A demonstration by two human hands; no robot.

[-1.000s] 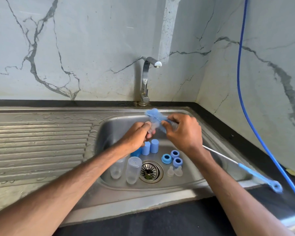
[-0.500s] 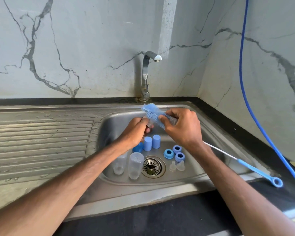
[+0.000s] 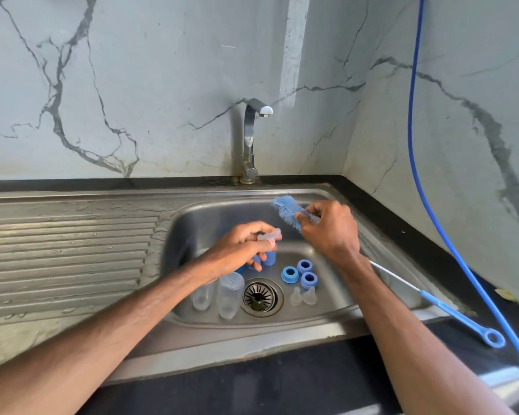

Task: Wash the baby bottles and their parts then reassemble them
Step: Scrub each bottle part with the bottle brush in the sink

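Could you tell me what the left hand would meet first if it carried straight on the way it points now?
Probably the blue brush head gripped by the right hand; the left hand, pinching a clear teat, aims at it, though depth is unclear.

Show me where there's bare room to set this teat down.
Bare: the ribbed drainboard on the left, and the basin floor behind the blue rings, toward the tap. Crowded: round the drain, where bottles, caps, rings and teats stand close together.
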